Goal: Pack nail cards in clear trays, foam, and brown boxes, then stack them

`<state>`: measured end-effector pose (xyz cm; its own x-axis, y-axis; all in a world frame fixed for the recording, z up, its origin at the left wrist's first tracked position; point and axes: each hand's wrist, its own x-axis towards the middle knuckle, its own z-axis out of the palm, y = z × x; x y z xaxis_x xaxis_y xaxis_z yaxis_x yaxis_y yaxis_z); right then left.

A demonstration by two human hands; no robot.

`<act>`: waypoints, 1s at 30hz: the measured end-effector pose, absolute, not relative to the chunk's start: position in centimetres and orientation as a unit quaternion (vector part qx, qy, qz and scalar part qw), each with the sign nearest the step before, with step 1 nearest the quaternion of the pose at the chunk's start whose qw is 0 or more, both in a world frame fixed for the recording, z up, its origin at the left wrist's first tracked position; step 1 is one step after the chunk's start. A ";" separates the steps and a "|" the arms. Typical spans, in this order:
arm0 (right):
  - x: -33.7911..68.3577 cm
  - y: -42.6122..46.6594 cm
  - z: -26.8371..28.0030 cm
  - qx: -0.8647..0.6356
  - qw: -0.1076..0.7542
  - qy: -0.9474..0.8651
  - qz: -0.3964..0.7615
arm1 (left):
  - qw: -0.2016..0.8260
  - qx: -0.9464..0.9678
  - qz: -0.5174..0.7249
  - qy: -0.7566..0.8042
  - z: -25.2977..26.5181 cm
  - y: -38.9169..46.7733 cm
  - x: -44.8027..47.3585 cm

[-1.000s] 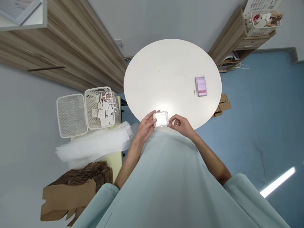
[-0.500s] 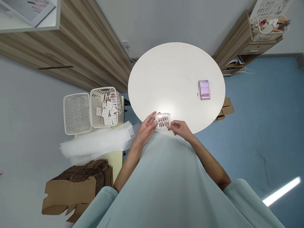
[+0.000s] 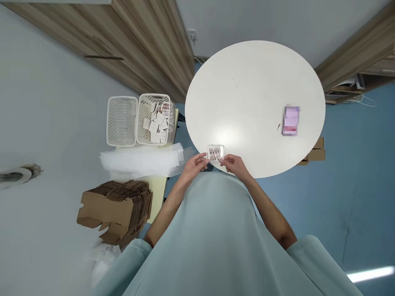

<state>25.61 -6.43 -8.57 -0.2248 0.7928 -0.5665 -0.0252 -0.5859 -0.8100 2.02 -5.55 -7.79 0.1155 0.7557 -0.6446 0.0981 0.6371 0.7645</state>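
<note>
Between my two hands is a small clear case of press-on nails (image 3: pixel 215 153), held near the table's front edge with its rows of brownish nails facing up. My left hand (image 3: pixel 194 165) pinches the left side of the case, fingers bent behind it. On the lower right corner, the thumb and fingers of my right hand (image 3: pixel 233 163) grip it. Below the case lies the rim of the white oval table (image 3: pixel 256 82).
A blurred pink-purple item (image 3: pixel 291 120) lies on the table's right. At left stand a basket of small packets (image 3: pixel 154 119), a basket of clear cases (image 3: pixel 122 121), white foam sheets (image 3: pixel 143 161) and flattened cardboard boxes (image 3: pixel 108 209). Cartons (image 3: pixel 316 154) sit beyond the table's right edge.
The view has swung left, so the table and baskets appear further right. My left hand's fingers have closed in from a more spread pose. Both hands still hold the case.
</note>
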 end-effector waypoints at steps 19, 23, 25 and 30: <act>17.3 -2.9 -17.4 -0.611 0.200 -0.390 0.659 | 0.572 0.297 0.242 0.725 -17.2 -3.3 -2.3; 16.4 -3.3 -18.4 -0.659 0.204 -0.369 0.622 | 0.570 0.333 0.223 0.717 -18.7 -1.9 -2.3; 16.2 -3.5 -18.5 -0.682 0.203 -0.368 0.598 | 0.572 0.362 0.215 0.703 -18.8 -1.4 -2.5; 15.8 -4.0 -17.3 -0.737 0.177 -0.389 0.523 | 0.571 0.456 0.145 0.667 -17.2 -1.4 -4.7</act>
<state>15.76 -4.01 -17.28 0.1492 0.7589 -0.6339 0.3885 -0.6346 -0.6681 -4.71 -1.42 -17.20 0.0682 0.7735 -0.6301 0.4434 0.5423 0.7137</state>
